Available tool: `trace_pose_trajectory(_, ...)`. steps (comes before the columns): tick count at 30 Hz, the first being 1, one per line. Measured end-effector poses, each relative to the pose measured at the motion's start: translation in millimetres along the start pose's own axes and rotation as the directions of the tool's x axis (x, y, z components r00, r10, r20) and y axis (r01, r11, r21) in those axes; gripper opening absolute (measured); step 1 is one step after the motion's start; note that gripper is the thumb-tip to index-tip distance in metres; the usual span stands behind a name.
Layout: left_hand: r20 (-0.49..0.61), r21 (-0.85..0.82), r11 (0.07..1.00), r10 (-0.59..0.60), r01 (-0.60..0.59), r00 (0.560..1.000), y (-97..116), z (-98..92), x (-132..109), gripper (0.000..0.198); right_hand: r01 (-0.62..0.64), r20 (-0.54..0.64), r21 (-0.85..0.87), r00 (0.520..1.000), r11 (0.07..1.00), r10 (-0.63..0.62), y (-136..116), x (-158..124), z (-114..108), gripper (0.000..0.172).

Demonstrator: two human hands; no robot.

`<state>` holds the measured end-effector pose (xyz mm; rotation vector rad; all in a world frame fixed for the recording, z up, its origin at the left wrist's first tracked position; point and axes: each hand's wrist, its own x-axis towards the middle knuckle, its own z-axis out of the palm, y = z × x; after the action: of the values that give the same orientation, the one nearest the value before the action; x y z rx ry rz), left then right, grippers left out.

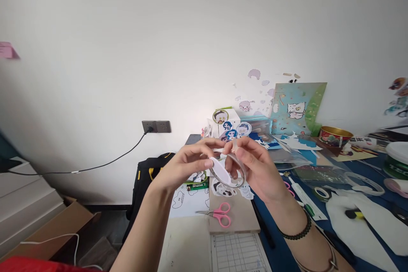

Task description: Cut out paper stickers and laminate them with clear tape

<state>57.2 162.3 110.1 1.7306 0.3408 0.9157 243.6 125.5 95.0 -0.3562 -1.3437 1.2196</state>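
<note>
Clear plastic shows in the tape roll (pixel 243 174), raised mid-frame between your hands; your left hand (pixel 193 159) pinches a white cutout (pixel 220 171) beside it, while your right hand (pixel 256 163) has its fingers closed on the roll's upper right. You appear to be working tape near the cutout; the next move likely calls for steady fingertips. Your fingers hide the tape's end. Below centre lie pink scissors (pixel 217 212); the frame's bottom crops your forearms.

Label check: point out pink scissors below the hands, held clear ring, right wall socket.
Pink scissors (pixel 217 212): head view, handle base.
Clear ring (pixel 243 178): head view, lower right rim.
Right wall socket (pixel 163 126): head view, faceplate.
</note>
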Motion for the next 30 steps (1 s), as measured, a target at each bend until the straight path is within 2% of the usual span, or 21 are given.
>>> trace_pose_trajectory(3, -0.092, -0.104, 0.994, 0.034, -0.044, 0.995, -2, 0.1, 3, 0.008, 0.049, -0.052, 0.012, 0.997, 0.999, -0.048, -3, -1, 2, 0.011)
trace_pose_trajectory(5, -0.15, -0.239, 0.968, 0.034, -0.07, 0.988, -3, 3.5, 6, 0.011, 0.042, -0.087, -0.045, 0.995, 0.998, -0.045, -4, -3, 5, 0.01)
trace_pose_trajectory(8, -0.22, -0.544, 0.838, -0.083, -0.052, 0.972, -2, 10.1, 10, 0.018, 0.032, -0.151, -0.206, 0.986, 0.978, -0.064, -5, -6, 11, 0.012)
trace_pose_trajectory(11, -0.147, -0.757, 0.649, -0.277, 0.073, 0.95, -1, 13.5, 12, 0.018, 0.032, -0.206, -0.356, 0.972, 0.934, -0.112, -3, -9, 15, 0.017)
trace_pose_trajectory(13, -0.056, -0.81, 0.565, -0.341, 0.157, 0.938, -1, 14.1, 11, 0.019, 0.057, -0.231, -0.432, 0.958, 0.9, -0.172, 0, -10, 16, 0.019)
trace_pose_trajectory(15, 0.028, -0.821, 0.523, -0.366, 0.23, 0.93, -1, 15.2, 10, 0.02, 0.097, -0.255, -0.502, 0.933, 0.859, -0.254, 3, -9, 15, 0.02)
trace_pose_trajectory(18, 0.112, -0.764, 0.557, -0.381, 0.325, 0.918, -2, 19.6, 10, 0.018, 0.109, -0.26, -0.573, 0.916, 0.812, -0.306, 7, -9, 13, 0.02)
trace_pose_trajectory(21, 0.146, -0.657, 0.636, -0.42, 0.406, 0.896, -4, 25.9, 12, 0.015, 0.072, -0.219, -0.588, 0.945, 0.805, -0.245, 6, -8, 13, 0.02)
trace_pose_trajectory(25, 0.158, -0.51, 0.696, -0.501, 0.505, 0.851, -5, 32.8, 14, 0.023, 0.022, -0.168, -0.614, 0.973, 0.789, -0.159, 2, -7, 12, 0.019)
trace_pose_trajectory(28, 0.139, -0.444, 0.731, -0.515, 0.518, 0.846, -4, 35.9, 14, 0.021, -0.009, -0.18, -0.617, 0.975, 0.787, -0.13, -1, -6, 10, 0.02)
trace_pose_trajectory(30, 0.095, -0.417, 0.765, -0.501, 0.491, 0.86, -3, 37.6, 14, 0.015, -0.024, -0.219, -0.562, 0.968, 0.827, -0.121, -2, -6, 9, 0.02)
